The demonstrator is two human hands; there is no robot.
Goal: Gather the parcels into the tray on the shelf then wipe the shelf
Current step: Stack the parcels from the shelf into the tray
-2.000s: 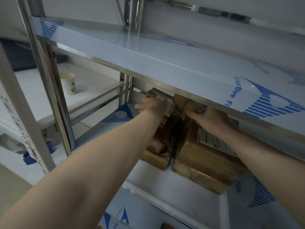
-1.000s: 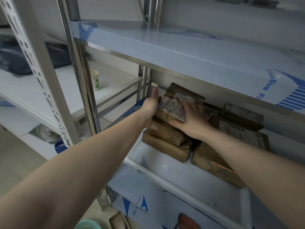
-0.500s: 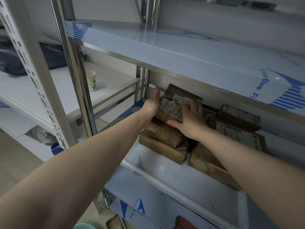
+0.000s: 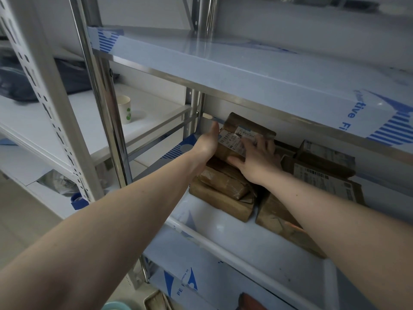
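Note:
A white tray (image 4: 223, 243) sits on the lower shelf and holds several brown taped parcels in two stacks. The top parcel (image 4: 248, 129) of the left stack carries a white label and lies tilted on a crumpled parcel (image 4: 223, 182). My left hand (image 4: 206, 144) presses its straight fingers against that top parcel's left side. My right hand (image 4: 257, 162) lies flat on the label, fingers spread, thumb along the near edge. To the right, a labelled parcel (image 4: 324, 177) tops the other stack, with a small parcel (image 4: 328, 153) behind it.
The upper shelf board (image 4: 245, 70), covered in blue-printed film, overhangs the tray closely. A steel post (image 4: 98, 108) stands at the left. A paper cup (image 4: 124, 108) and a dark bag (image 4: 71, 77) sit on the neighbouring white shelf. A teal bowl (image 4: 116, 306) shows below.
The labelled parcel has come from the back of the tray to rest on the left stack, both hands still on it. The view has pulled back and down; little moved in the last half second.

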